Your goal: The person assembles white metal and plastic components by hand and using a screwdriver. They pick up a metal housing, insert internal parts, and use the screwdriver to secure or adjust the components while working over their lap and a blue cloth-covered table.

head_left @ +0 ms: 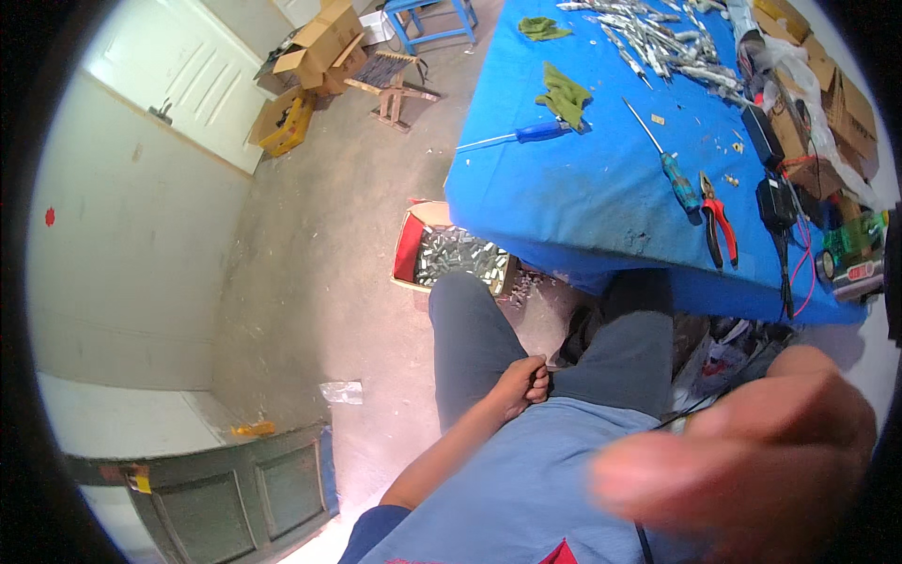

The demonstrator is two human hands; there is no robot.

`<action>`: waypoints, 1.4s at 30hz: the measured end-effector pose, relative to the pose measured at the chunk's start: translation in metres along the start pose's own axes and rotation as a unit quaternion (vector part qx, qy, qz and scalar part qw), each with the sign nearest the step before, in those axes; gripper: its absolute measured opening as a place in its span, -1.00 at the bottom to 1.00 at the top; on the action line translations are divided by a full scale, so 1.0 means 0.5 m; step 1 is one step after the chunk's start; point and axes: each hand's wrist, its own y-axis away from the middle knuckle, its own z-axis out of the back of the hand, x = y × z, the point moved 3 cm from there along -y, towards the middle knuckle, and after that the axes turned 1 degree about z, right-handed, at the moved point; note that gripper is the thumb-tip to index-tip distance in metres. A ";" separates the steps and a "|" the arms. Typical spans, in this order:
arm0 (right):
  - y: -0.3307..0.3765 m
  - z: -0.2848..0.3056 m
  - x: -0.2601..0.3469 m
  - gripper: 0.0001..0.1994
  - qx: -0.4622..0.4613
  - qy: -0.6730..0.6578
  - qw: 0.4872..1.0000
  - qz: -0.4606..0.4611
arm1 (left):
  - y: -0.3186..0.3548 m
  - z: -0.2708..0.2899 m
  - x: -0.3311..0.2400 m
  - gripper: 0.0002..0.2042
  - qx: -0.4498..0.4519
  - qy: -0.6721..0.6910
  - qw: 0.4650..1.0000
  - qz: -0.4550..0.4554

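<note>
My left hand (526, 386) rests on my lap, curled into a fist, with nothing showing in it. Large and blurred, my right hand (742, 451) is raised close to the camera at the lower right; its grip cannot be made out. Both hands are off the blue-covered table (601, 188) ahead. On that cover lie red-handled pliers (719, 222), a teal-handled screwdriver (676, 179) and a blue-handled screwdriver (540, 132). A heap of slim metal pieces (658, 42) covers the far part. Two green cloths, one a crumpled cloth (564, 94), lie at the left edge.
A box of small metal parts (413, 249) stands on the floor by my knee. Black adapters (775, 202), wires and a green-and-black device (853, 254) crowd the table's right side. A wooden folding stool (390, 85) and cardboard boxes (319, 47) stand far left, a dark cabinet (216, 498) near left.
</note>
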 end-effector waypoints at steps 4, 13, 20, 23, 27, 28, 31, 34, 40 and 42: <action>-0.011 -0.001 -0.013 -0.84 0.028 -0.024 0.999 0.024 | -0.019 -0.015 -0.006 -0.73 -0.018 -0.029 0.999 0.012; -0.014 0.009 -0.055 -0.77 0.021 -0.134 0.989 0.056 | -0.043 -0.020 -0.020 -0.69 -0.052 -0.036 0.996 0.061; -0.005 0.020 -0.046 -0.70 -0.007 -0.173 0.982 0.074 | -0.055 -0.039 -0.031 -0.69 -0.031 -0.034 0.997 0.065; 0.002 0.017 -0.029 -0.67 -0.074 -0.203 0.975 0.054 | -0.063 -0.028 -0.029 -0.70 -0.040 -0.041 0.995 0.079; 0.017 -0.050 -0.013 -0.80 -0.380 -0.074 0.922 0.026 | -0.071 -0.042 -0.043 -0.71 -0.029 -0.065 0.994 0.078; 0.018 -0.047 -0.018 -0.81 -0.390 -0.074 0.918 0.016 | -0.075 -0.032 -0.035 -0.71 -0.019 -0.064 0.994 0.082; 0.065 0.051 -0.073 -0.85 -0.144 -0.166 0.975 -0.035 | -0.081 0.003 -0.016 -0.72 -0.044 -0.028 0.995 0.081; 0.125 0.047 -0.152 -0.82 -0.133 -0.021 0.982 -0.136 | -0.093 -0.005 -0.025 -0.73 -0.010 -0.057 0.996 0.067; 0.294 0.030 -0.405 -0.83 -0.129 0.115 0.868 -0.465 | -0.113 -0.019 -0.039 -0.72 -0.031 -0.040 0.992 0.113; 0.350 0.040 -0.478 -0.81 -0.127 0.121 0.830 -0.529 | -0.129 -0.010 -0.042 -0.72 -0.022 -0.032 0.992 0.122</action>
